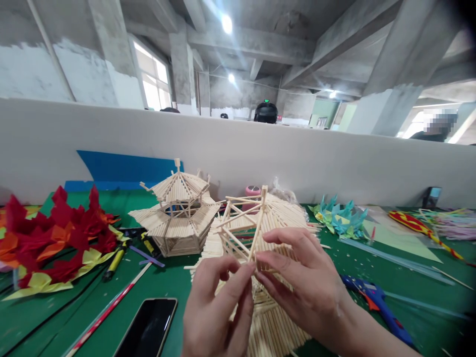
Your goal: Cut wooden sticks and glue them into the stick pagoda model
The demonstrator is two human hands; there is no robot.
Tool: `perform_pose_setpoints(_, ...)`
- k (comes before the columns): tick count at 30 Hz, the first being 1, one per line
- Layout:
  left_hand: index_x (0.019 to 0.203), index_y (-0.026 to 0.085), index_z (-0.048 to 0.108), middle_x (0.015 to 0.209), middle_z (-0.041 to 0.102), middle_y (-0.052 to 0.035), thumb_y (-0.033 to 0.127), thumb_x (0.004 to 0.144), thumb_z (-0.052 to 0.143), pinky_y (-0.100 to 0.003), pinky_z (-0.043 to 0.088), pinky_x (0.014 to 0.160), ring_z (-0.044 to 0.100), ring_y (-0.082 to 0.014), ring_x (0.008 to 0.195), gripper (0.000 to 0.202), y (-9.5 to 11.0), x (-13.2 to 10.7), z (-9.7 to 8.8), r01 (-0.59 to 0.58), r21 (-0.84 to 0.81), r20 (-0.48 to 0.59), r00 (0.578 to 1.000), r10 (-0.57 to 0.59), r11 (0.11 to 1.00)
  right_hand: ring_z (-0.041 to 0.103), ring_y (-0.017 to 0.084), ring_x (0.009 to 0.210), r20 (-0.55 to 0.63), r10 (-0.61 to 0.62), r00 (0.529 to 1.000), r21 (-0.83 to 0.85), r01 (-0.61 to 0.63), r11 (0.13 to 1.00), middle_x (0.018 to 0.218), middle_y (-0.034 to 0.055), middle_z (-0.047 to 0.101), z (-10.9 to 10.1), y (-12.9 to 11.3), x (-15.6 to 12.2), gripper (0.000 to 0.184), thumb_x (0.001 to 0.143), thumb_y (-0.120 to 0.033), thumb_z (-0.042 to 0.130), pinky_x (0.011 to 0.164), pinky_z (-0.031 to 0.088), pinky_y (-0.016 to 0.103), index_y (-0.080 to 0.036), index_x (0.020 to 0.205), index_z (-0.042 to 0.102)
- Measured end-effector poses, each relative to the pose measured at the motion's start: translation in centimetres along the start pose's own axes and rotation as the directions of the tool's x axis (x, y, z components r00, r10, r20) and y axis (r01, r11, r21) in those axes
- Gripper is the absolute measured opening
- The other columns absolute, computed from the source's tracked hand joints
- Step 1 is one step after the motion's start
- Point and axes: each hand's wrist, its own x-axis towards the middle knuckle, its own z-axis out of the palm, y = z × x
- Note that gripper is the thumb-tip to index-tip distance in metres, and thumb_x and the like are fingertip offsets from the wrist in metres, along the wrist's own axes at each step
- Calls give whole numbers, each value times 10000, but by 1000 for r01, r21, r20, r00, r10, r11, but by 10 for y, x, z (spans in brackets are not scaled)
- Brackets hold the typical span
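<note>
A pavilion model built of thin wooden sticks (277,322) stands in front of me, its roof partly covered with sticks and partly open frame on the left. A slanting wooden stick (257,233) runs from the roof's peak down to my fingertips. My left hand (223,302) pinches at the lower end of this stick, with thumb and forefinger together. From the right, my right hand (303,282) meets it there, its fingers bent and closing on the same spot. My fingers hide the exact contact. Behind to the left stands a second, roofed stick pavilion (178,213).
On the green table lie a phone (147,329), a blue glue gun (383,302), and clear glue sticks (397,263). Red folded-paper flowers (63,228) are at left, a turquoise paper flower (340,218) at right. A white partition (111,131) rises behind.
</note>
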Motion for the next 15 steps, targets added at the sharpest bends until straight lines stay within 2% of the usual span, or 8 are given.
perform_pose_setpoints(2, 1060, 164, 552, 945, 463, -69, 2, 716, 486, -302, 467, 655, 483, -164, 794, 386, -1, -1, 0, -42, 38, 14, 999, 42, 998, 477, 176, 934, -9, -8, 1000, 7, 8, 1000, 1028, 58, 512, 1, 1, 0, 169, 747, -133, 574, 791, 426, 347, -181, 908, 591)
perform_pose_setpoints(6, 1034, 184, 566, 956, 471, -78, 23, 728, 432, -377, 435, 717, 471, -201, 839, 371, -2, -2, 6, -73, 68, -58, 995, 77, 995, 476, 182, 936, 8, -3, 1000, 4, 3, 1000, 1039, 62, 513, 1, 2, 2, 176, 760, -133, 554, 784, 426, 354, -180, 926, 587)
perform_pose_setpoints(10, 1052, 205, 561, 980, 470, -82, 17, 717, 421, -402, 412, 741, 455, -222, 870, 409, -4, -1, 8, -78, 95, -21, 997, 81, 992, 474, 188, 934, 27, 1, 1000, -2, -1, 1000, 1038, 63, 515, 0, 0, 4, 177, 764, -146, 546, 778, 423, 365, -181, 933, 586)
perform_pose_setpoints(15, 1081, 192, 544, 991, 459, -89, 4, 716, 444, -408, 408, 755, 450, -224, 880, 423, -4, -1, 5, -63, 76, 17, 998, 62, 995, 442, 195, 997, 81, 29, 996, -6, -29, 1000, 1075, 86, 478, -5, -1, 2, 281, 755, -164, 550, 852, 392, 362, -151, 1036, 548)
